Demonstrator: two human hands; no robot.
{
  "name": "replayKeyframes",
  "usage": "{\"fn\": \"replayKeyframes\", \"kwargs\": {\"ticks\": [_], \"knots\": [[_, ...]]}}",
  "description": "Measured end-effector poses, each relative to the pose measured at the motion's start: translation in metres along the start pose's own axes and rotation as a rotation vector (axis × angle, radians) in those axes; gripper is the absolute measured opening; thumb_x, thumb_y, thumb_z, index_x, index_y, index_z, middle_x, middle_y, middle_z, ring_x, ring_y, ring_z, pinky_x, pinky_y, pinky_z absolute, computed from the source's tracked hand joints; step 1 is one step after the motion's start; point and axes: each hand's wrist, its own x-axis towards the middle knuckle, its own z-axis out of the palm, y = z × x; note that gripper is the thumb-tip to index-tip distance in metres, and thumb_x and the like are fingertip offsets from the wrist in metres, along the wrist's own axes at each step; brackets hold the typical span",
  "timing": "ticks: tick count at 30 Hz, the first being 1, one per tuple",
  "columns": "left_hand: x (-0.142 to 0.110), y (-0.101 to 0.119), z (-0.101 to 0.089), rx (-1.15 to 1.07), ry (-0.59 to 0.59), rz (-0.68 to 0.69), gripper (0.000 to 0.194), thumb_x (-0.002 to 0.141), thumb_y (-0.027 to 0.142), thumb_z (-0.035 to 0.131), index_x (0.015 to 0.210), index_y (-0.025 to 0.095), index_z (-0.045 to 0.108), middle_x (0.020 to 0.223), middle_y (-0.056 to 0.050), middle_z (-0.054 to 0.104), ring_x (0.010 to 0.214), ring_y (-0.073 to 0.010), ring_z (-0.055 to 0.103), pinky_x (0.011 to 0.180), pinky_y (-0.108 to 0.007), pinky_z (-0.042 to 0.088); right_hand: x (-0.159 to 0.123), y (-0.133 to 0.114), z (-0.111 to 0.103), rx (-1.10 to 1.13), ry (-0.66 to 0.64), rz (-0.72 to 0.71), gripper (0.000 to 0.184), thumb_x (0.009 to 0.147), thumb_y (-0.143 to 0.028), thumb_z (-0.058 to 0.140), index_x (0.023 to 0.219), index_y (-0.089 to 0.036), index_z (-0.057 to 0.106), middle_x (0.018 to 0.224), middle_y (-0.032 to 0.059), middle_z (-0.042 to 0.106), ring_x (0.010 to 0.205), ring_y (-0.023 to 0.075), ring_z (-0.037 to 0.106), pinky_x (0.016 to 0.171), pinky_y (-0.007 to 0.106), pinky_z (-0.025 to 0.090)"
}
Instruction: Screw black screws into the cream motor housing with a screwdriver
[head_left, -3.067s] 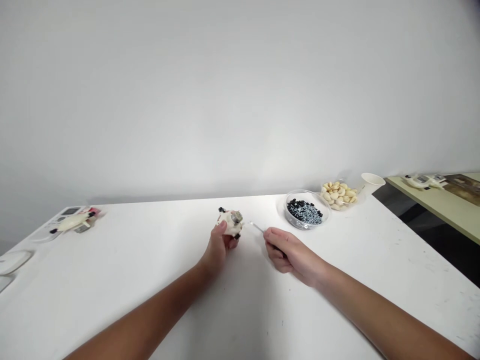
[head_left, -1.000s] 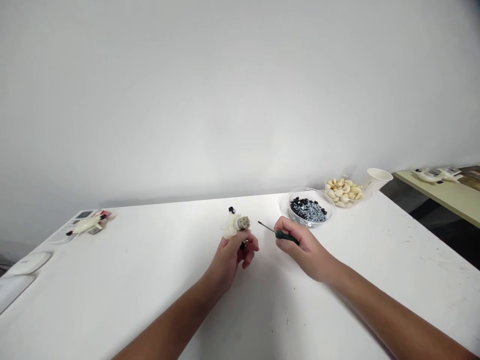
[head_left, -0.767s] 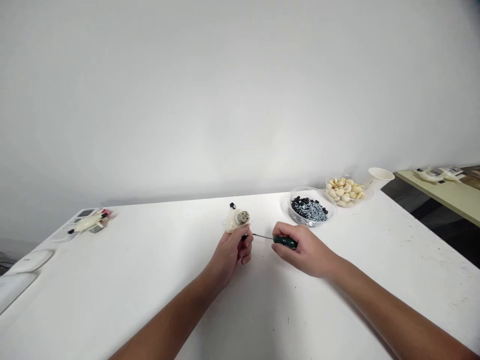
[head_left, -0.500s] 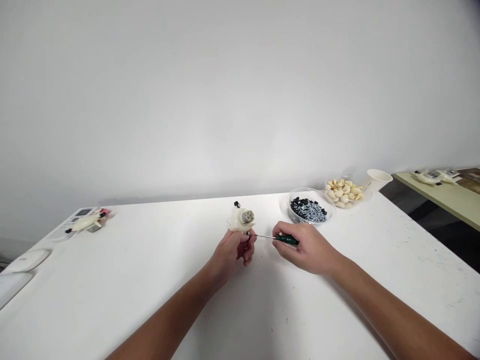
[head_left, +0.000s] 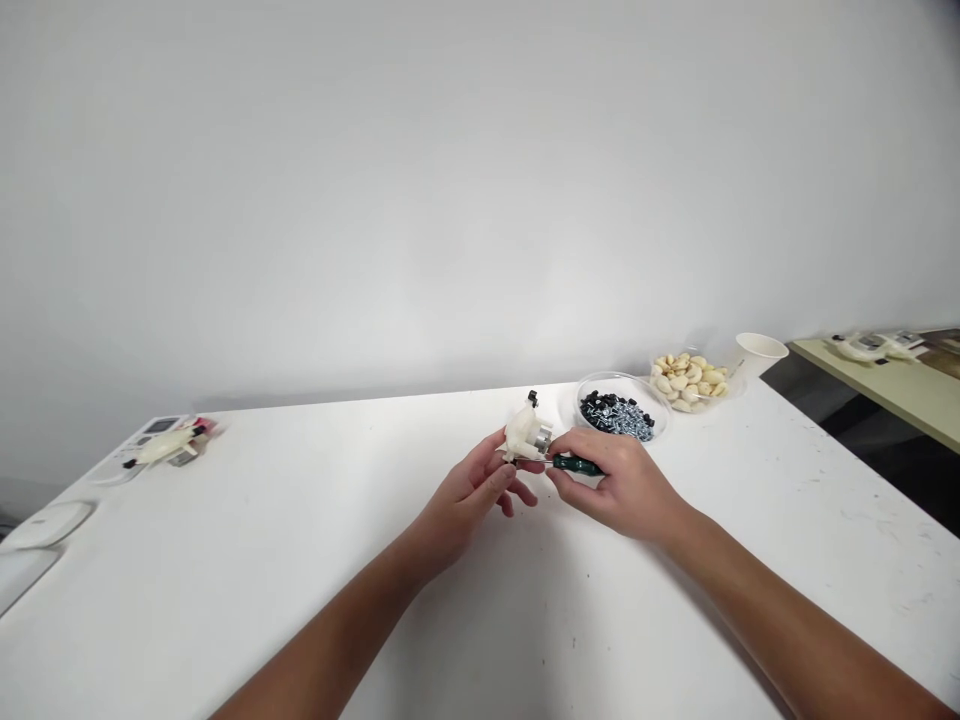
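Between thumb and fingers, my left hand [head_left: 472,492] grips a cream plastic housing [head_left: 519,436] above the table. A silver cylindrical motor [head_left: 542,438] sticks out of its right side, and a small black piece [head_left: 533,398] stands on its top. Closed round the dark green handle of a screwdriver [head_left: 576,465], my right hand [head_left: 619,485] is close beside the housing. The screwdriver's thin shaft points left to the housing's lower edge, by a black piece at my left thumb. Whether the tip sits in a screw is too small to tell.
On the white table [head_left: 300,560], a clear round dish [head_left: 622,408] holds screws and black pieces. Behind it are a bag of cream plastic parts [head_left: 688,382] and a white cup [head_left: 759,352]. Another housing [head_left: 169,446] lies far left; more parts [head_left: 870,347] rest on a side table.
My left hand has moved the housing right and turned it, so the motor now shows side-on. The screwdriver's shaft has come up to the housing's lower edge, and the gap between my hands has narrowed.
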Motion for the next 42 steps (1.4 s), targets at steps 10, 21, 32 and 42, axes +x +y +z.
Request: {"fn": "replayKeyframes", "kwargs": {"ticks": [10,21,32,42], "knots": [[-0.002,0.004,0.002,-0.143,0.133,-0.001,0.035,0.099,0.039,0.069,0.129,0.022,0.069,0.128,-0.012,0.071,0.116,-0.0261,0.065,0.085,-0.032,0.051,-0.002,-0.002,0.002,-0.073,0.090,-0.094,0.021,0.102,-0.028,0.063,0.119,-0.024,0.073,0.078,0.0028,0.061,0.068,0.0178,0.055,0.059,0.031,0.041],[-0.002,0.000,0.003,-0.346,0.221,-0.084,0.026,0.084,0.033,0.086,0.099,0.018,0.071,0.103,-0.007,0.079,0.088,-0.0181,0.071,0.080,-0.030,0.052,-0.003,-0.003,0.004,-0.013,0.129,-0.079,0.017,0.099,-0.026,0.067,0.114,-0.024,0.072,0.083,0.0035,0.068,0.072,0.0193,0.061,0.065,0.033,0.047],[-0.003,-0.006,0.000,-0.471,0.248,-0.094,0.027,0.086,0.031,0.085,0.100,0.020,0.065,0.100,-0.005,0.079,0.102,-0.0191,0.074,0.090,-0.029,0.055,-0.003,-0.004,-0.003,0.011,0.124,-0.088,0.015,0.094,-0.020,0.071,0.108,-0.025,0.069,0.094,0.0027,0.075,0.079,0.0189,0.069,0.071,0.033,0.053],[-0.004,-0.004,0.000,-0.445,0.251,-0.051,0.026,0.088,0.030,0.084,0.096,0.021,0.061,0.102,-0.002,0.077,0.104,-0.0176,0.073,0.088,-0.027,0.056,-0.002,-0.003,-0.004,-0.017,0.142,-0.096,0.014,0.092,-0.018,0.071,0.104,-0.025,0.070,0.087,0.0019,0.075,0.073,0.0182,0.067,0.067,0.032,0.052]]}}
